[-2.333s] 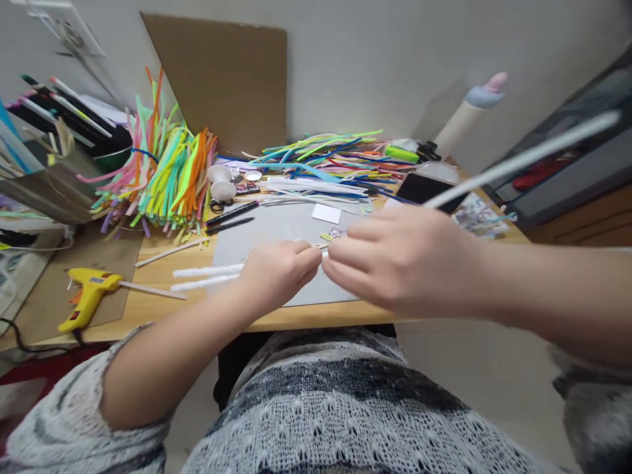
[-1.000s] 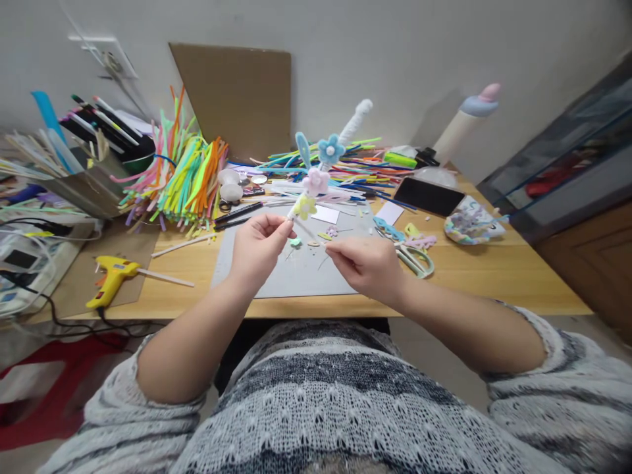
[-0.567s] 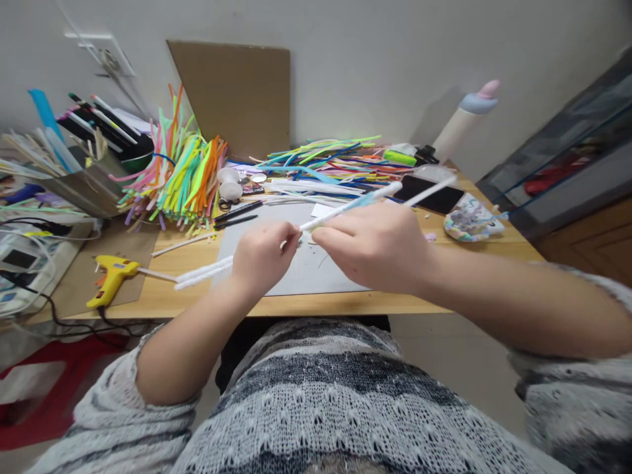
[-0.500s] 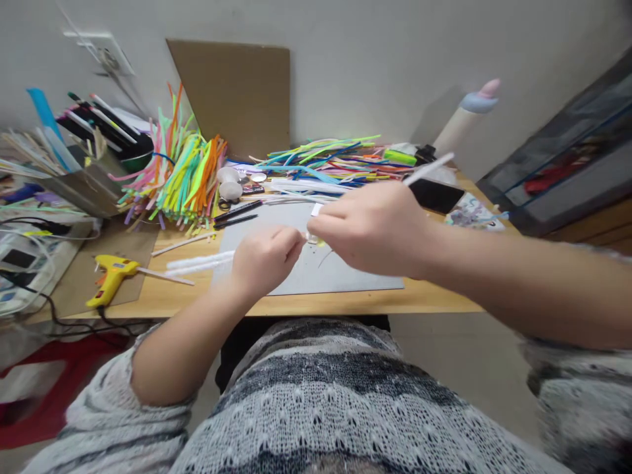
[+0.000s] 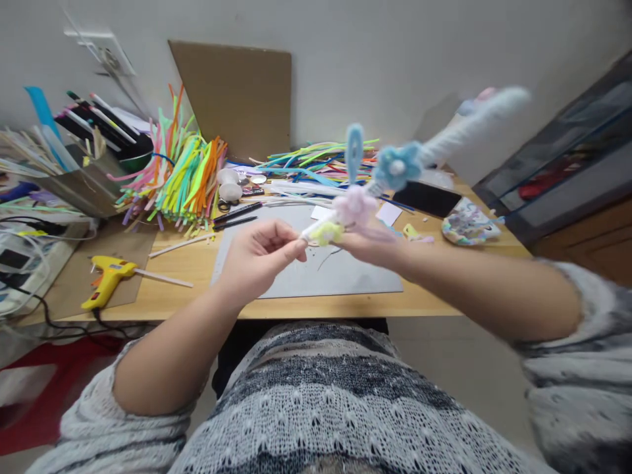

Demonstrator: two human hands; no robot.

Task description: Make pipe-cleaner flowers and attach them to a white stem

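Observation:
A stem of white pipe cleaner (image 5: 464,128) slants from lower left to upper right, thick and fuzzy at its far end. Along it sit a blue flower (image 5: 399,166) with a pale centre, a pink flower (image 5: 356,205), a yellow flower (image 5: 326,232) and a light-blue loop (image 5: 354,155). My left hand (image 5: 259,253) pinches the thin lower end between thumb and finger. Palm up, my right hand (image 5: 375,249) holds the stem from below near the pink and yellow flowers; its fingers are partly hidden behind them.
A grey mat (image 5: 340,280) lies under my hands. To the left are a yellow glue gun (image 5: 111,276) and a bundle of coloured pipe cleaners (image 5: 192,184); more lie loose behind. A black phone (image 5: 427,197) and a pastel beaded-looking piece (image 5: 467,227) are at right.
My right hand has turned from knuckles up to palm up, bringing the flowered stem into view. The left hand has rolled so its thumb and curled fingers show.

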